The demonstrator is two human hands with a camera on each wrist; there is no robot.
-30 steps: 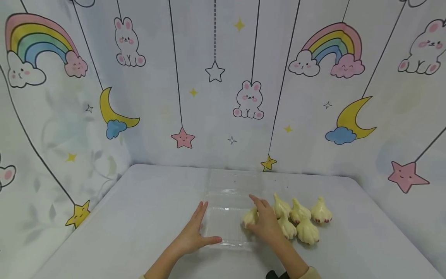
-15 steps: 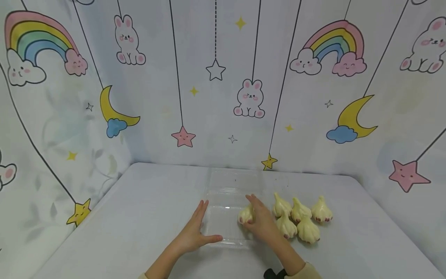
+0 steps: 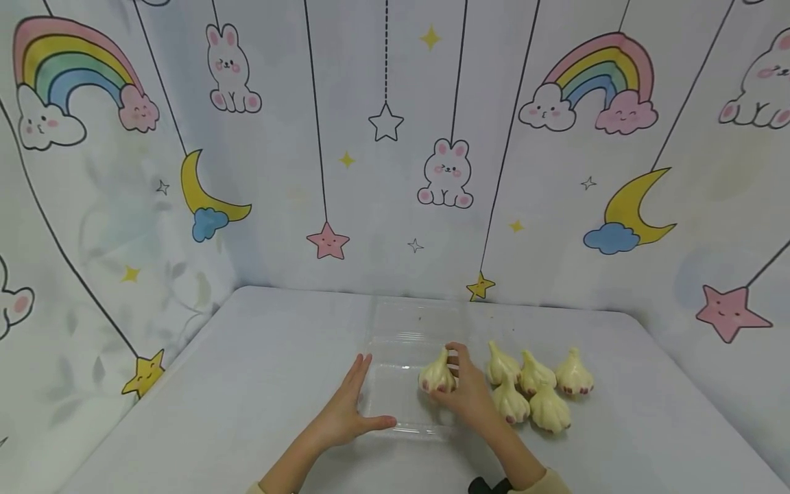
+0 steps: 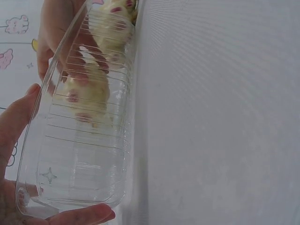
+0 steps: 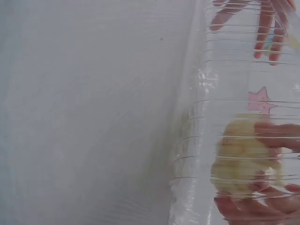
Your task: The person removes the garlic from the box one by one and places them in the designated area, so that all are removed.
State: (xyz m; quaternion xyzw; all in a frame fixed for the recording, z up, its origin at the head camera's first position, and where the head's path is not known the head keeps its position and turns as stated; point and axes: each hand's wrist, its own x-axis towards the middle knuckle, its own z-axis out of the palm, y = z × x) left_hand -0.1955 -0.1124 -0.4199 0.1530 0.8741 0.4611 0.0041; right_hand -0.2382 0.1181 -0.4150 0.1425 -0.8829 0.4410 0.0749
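Observation:
A clear plastic clamshell box (image 3: 395,405) lies on the table with its lid (image 3: 420,319) folded back. My left hand (image 3: 341,415) rests against the box's left side and near-left corner, thumb and fingers spread fairly straight. At the box's right side, my right hand (image 3: 470,394) holds a pale garlic bulb (image 3: 435,376) with thumb and fingers, stem upward. Seen through the ribbed wall, the garlic bulb (image 4: 86,96) sits inside the box in the left wrist view. The right wrist view also shows fingers round the garlic bulb (image 5: 239,159) behind the plastic.
Several more garlic bulbs (image 3: 549,407) stand close together on the white table (image 3: 278,343), right of the box. A dark object (image 3: 487,486) shows by the right sleeve. Behind the table hangs a printed curtain (image 3: 278,171).
My right hand has brought the garlic bulb slightly left, further over the box, and more of the bulb shows now. The left hand keeps its place. The head view has shifted slightly.

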